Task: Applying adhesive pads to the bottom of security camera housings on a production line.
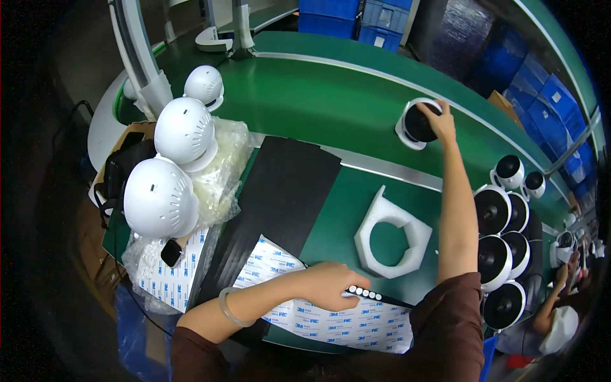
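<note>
My right hand (440, 122) reaches far out over the green belt, its fingers closed on the rim of a white dome-shaped device with a black round face (417, 125). Close to me, my left hand (332, 286) is closed on a narrow black strip with several white round dots (364, 293). Below that strip lies a sheet of printed white backing paper (356, 325), partly covered by my left forearm. Between my hands a white foam ring (366, 239) with an angular outline rests on the green table.
Several white dome devices (162, 197) stand at the left beside crumpled clear plastic (223, 159). A black mat (286, 184) covers part of the table. More black-faced devices (493, 261) cluster at the right. Blue crates (328, 16) sit beyond the belt (305, 89); another person (560, 325) works at far right.
</note>
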Available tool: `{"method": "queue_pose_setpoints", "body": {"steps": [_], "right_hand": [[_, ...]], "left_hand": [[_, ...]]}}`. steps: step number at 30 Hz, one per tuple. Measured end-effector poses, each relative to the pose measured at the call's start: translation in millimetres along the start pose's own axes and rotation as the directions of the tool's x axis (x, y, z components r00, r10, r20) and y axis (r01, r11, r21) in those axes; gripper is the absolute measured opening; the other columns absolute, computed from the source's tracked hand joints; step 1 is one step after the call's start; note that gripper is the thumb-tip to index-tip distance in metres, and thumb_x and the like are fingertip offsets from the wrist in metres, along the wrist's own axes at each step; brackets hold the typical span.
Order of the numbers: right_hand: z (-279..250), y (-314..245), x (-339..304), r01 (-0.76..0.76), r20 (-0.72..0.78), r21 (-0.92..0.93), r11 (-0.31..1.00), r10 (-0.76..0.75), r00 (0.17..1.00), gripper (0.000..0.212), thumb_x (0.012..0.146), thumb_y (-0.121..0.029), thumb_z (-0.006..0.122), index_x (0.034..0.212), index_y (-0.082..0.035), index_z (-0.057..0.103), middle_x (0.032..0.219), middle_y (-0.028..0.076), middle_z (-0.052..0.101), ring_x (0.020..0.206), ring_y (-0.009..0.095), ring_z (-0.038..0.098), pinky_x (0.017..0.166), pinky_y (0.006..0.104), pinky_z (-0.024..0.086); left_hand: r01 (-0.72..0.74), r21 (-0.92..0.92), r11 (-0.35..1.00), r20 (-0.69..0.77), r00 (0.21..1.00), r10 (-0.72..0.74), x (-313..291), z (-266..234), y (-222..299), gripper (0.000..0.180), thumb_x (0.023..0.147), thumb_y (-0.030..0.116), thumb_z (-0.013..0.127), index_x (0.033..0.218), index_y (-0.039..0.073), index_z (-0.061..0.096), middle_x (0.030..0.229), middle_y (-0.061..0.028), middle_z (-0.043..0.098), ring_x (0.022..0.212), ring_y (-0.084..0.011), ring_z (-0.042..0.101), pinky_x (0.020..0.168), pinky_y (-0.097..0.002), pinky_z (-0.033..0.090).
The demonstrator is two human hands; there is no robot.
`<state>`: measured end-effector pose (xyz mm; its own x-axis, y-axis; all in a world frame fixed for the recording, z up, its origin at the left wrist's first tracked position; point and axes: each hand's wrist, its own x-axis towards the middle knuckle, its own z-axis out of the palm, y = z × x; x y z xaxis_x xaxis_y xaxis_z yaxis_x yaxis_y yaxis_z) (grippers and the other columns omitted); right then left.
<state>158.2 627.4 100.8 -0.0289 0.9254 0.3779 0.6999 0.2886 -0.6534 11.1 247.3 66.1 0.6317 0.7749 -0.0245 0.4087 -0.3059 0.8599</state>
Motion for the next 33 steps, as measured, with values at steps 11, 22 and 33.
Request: {"method": "queue_pose_setpoints", "body": {"steps": [11, 22, 33], "right_hand": [[-9, -10, 30, 0.434, 0.228, 0.107, 0.895, -0.447, 0.865, 0.063, 0.073, -0.024, 0.067, 0.128, -0.008, 0.040, 0.129, 0.012, 0.042, 0.121, 0.023, 0.037, 0.100, 0.0308, 0.027], [224, -292, -141, 0.788, 0.212, 0.157, 0.596, -0.799, 0.562, 0.071, 0.069, -0.025, 0.069, 0.128, -0.035, 0.031, 0.135, 0.021, 0.028, 0.115, 0.040, 0.040, 0.087, 0.0421, 0.043], [188, -283, -118, 0.482, 0.292, 0.315, 0.818, -0.567, 0.770, 0.094, 0.046, -0.046, 0.076, 0.128, -0.026, 0.036, 0.119, 0.023, 0.043, 0.099, 0.042, 0.051, 0.084, 0.0432, 0.044]], "left_hand": [[-0.003, 0.008, 1.000, -0.059, 0.998, 0.004, 1, 4, -6, 0.018, 0.075, 0.018, 0.053, 0.087, 0.006, 0.055, 0.059, -0.0142, 0.055, 0.058, -0.0334, 0.056, 0.054, -0.0428, 0.043], [0.017, 0.435, 0.900, -0.046, 0.999, 0.004, 17, 54, -45, 0.033, 0.077, 0.018, 0.052, 0.108, 0.007, 0.053, 0.089, -0.0153, 0.062, 0.080, -0.0332, 0.060, 0.066, -0.0373, 0.048], [-0.059, 0.346, 0.936, 0.060, 0.997, 0.041, 8, 33, -30, 0.035, 0.087, 0.025, 0.034, 0.111, 0.006, 0.050, 0.098, -0.0134, 0.060, 0.087, -0.0305, 0.059, 0.069, -0.0355, 0.048]]}}
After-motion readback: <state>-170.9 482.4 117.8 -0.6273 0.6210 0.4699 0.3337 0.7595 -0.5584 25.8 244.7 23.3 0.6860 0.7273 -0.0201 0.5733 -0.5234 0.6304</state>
